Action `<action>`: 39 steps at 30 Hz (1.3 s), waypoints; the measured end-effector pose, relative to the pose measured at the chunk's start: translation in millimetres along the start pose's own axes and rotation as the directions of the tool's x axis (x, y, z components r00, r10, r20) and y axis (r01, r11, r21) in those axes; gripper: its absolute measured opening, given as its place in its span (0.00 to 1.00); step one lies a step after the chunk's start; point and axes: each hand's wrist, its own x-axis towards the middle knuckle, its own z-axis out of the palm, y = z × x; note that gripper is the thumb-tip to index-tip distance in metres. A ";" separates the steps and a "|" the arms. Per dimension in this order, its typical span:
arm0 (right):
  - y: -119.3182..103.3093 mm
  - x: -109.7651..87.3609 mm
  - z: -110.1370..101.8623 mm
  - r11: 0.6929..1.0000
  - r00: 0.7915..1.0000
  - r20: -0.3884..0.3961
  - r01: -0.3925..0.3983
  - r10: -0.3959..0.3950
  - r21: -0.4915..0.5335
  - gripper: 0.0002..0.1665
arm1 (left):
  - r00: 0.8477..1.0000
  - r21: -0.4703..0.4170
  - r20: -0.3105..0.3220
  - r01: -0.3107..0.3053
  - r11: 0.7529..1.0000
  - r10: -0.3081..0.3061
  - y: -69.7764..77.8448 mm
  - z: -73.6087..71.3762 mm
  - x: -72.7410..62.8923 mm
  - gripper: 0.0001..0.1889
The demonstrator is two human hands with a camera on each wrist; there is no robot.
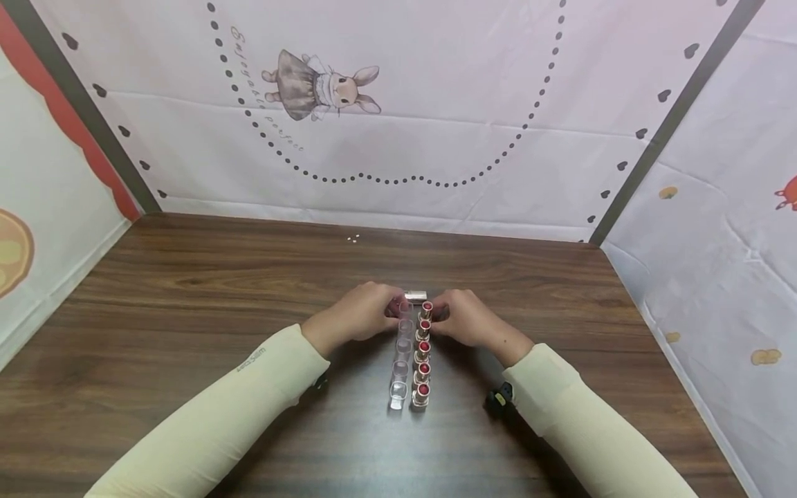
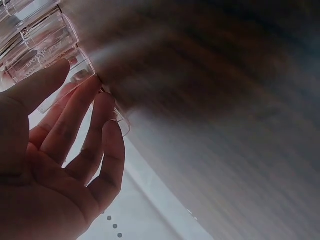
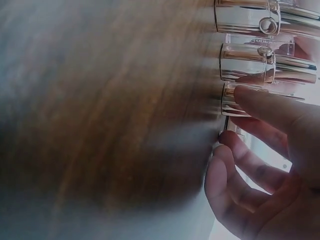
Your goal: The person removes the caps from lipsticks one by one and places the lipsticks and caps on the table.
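Note:
Several gold-based lipsticks [image 1: 423, 351] with red tips stand uncapped in a row on the table. A matching row of clear lipstick caps [image 1: 403, 346] stands close along their left side. My left hand [image 1: 366, 311] is at the far end of the caps, thumb and fingertips pinching the farthest cap [image 2: 80, 67]. From the other side, my right hand [image 1: 465, 317] pinches the base of the farthest lipstick [image 3: 229, 102]. Its other fingers curl beside it. A shiny silver piece [image 1: 415, 297] lies crosswise just beyond both rows, between the hands.
The dark wood table [image 1: 205, 297] meets a white printed cloth wall [image 1: 436, 90] at the back. More cloth stands along the left and right sides. A few tiny white bits [image 1: 353, 239] lie near the table's back edge.

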 end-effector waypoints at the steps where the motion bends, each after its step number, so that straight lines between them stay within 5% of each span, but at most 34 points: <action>1: -0.2 0.2 -0.3 1.000 1.000 0.001 -0.005 0.005 0.000 0.04 | 1.000 0.002 0.000 0.000 1.000 0.000 0.3 -0.2 0.3 0.08; 12: 0.0 0.1 -5.8 0.999 0.998 0.064 -0.012 0.015 -0.040 0.07 | 1.000 0.029 0.012 0.021 0.999 -0.021 5.0 -2.8 1.4 0.08; 21: 2.2 7.4 -18.6 0.995 0.991 0.089 -0.093 0.096 -0.037 0.17 | 1.000 0.033 0.002 0.014 0.999 -0.014 5.6 -2.8 0.4 0.08; 39: 6.6 41.1 -19.9 0.991 0.995 0.102 -0.003 0.016 -0.130 0.21 | 0.999 0.060 -0.020 0.027 0.998 -0.026 4.1 -0.6 -2.2 0.08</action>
